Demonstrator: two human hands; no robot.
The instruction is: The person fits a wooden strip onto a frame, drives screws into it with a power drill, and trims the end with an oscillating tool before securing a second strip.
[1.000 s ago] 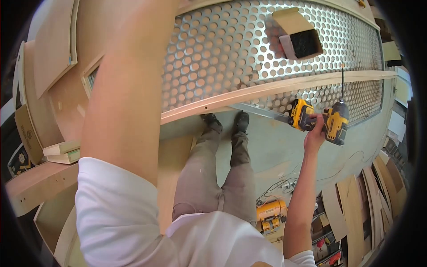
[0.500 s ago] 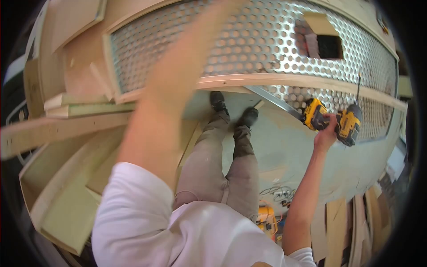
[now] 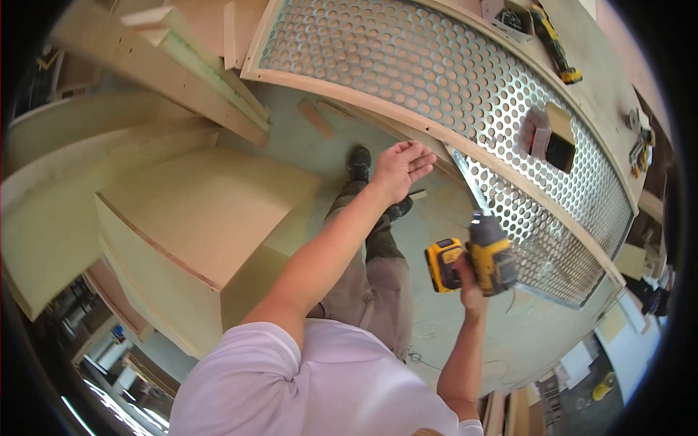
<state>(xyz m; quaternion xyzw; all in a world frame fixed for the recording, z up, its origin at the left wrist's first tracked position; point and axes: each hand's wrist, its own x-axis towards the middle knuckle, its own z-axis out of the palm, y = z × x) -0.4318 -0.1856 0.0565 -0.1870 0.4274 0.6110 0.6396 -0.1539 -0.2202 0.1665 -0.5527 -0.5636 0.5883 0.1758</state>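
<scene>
- White shirt [image 3: 349,370] nearest, then grey-brown trousers [image 3: 389,294] and dark shoes [image 3: 359,163] on the pale floor [image 3: 436,320].
- Right hand [image 3: 472,292]: wrapped round the grip of a yellow-and-black drill [image 3: 490,253]. Drill held up over the floor, battery to the left, nose towards the metal sheet. Tip blurred; cannot tell if it touches anything.
- Left hand [image 3: 396,173]: raised near the wooden rail, clear of the drill. Fingers bent, tips drawn close together; cannot tell whether something small is pinched there.
- Wooden box [image 3: 211,196] to the left, broad pale top, darker edge strip.
- Wooden rail [image 3: 458,145] just beyond the left hand, a small dark hole in it. Metal bar [image 3: 471,182] slants from under the rail towards the drill.
- Metal sheet [image 3: 378,43], full of round holes, set in a wooden frame; the rail crosses it.
- Wooden beam [image 3: 160,69], upper left, drilled along its side, beside stacked boards [image 3: 211,80].
- Cardboard box [image 3: 558,122] on the sheet, flap up, dark inside.
- Far side: second yellow-and-black tool [image 3: 556,47] lying on the surface [image 3: 600,87] past the frame.
</scene>
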